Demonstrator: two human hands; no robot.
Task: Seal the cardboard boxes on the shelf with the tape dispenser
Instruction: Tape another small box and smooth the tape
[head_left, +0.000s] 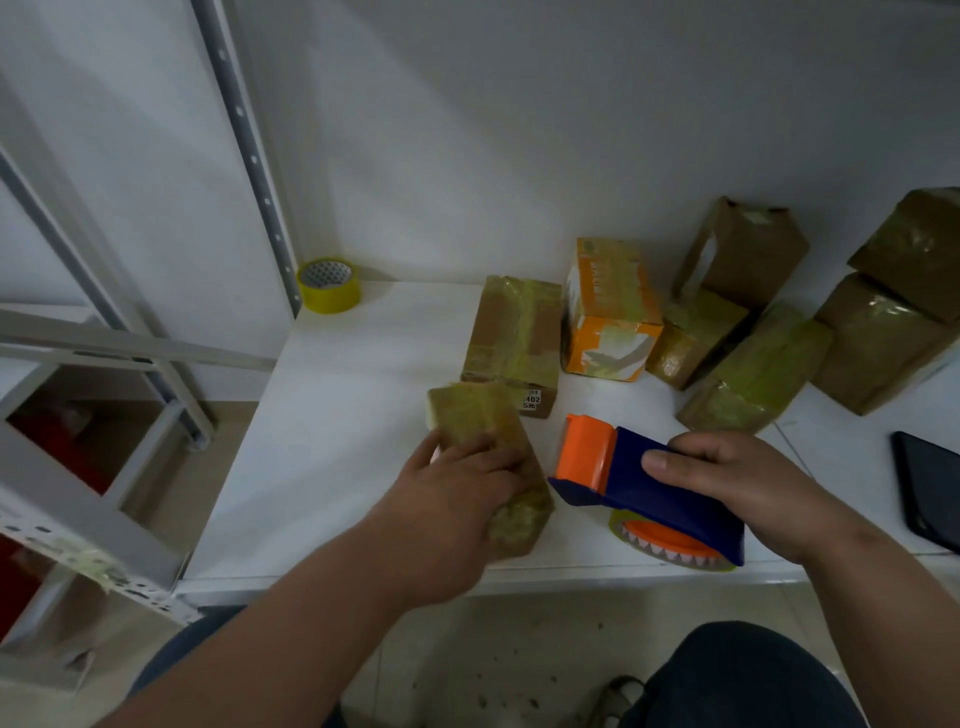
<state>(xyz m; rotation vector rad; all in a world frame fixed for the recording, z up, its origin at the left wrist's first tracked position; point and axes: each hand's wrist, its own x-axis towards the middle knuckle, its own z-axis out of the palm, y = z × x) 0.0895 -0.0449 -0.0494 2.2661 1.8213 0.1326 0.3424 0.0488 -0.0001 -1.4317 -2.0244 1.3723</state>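
A small cardboard box (475, 413) wrapped in yellowish tape lies on the white shelf (332, 415) near its front edge. My left hand (457, 499) grips this box from above, fingers curled over its top. Just to the right, my right hand (737, 483) holds the blue and orange tape dispenser (644, 493) by its blue body, its orange end pointing toward the box. A roll of yellowish tape sits in the dispenser's underside.
Several taped boxes stand behind: a brown one (514, 338), an orange and white one (608, 312), and more brown ones (753, 364) to the right. A spare yellow tape roll (328, 285) sits at the back left by the shelf post (249, 150). A dark tablet (930, 488) lies at right.
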